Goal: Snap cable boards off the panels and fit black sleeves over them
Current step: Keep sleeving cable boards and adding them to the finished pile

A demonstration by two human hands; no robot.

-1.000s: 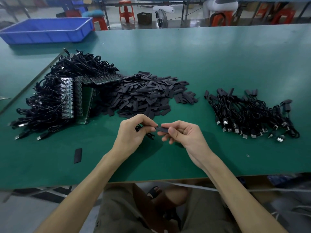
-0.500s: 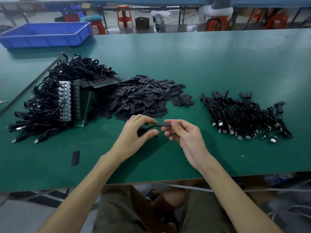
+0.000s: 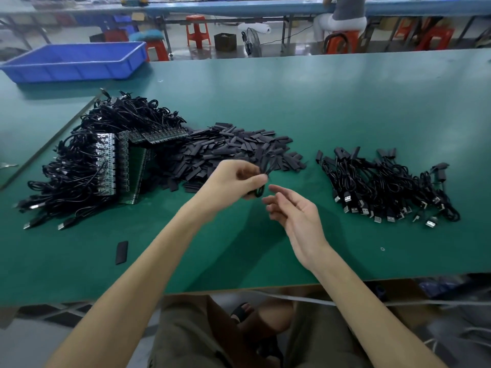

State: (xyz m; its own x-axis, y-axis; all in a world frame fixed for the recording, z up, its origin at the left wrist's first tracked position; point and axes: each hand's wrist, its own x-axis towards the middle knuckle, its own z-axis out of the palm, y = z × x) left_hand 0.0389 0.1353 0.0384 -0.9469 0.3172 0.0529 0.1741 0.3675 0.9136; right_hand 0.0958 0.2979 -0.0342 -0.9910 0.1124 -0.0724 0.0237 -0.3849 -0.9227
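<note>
Green counter (image 3: 345,102), orange stools (image 3: 198,30) beyond; left hand (image 3: 231,181) pinches a sleeved cable (image 3: 265,167), sleeve end pointing far; right hand (image 3: 295,213) empty, fingers (image 3: 284,193) apart.

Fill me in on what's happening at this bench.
A person seated at the table is sleeving cables. The left hand grips one cable just above the table. The right hand is open and empty beside it. On the left lie the panels with cables attached, in the middle a heap of sleeves, and on the right a pile of loose cables, apparently finished. A stray sleeve lies nearer the front edge.
</note>
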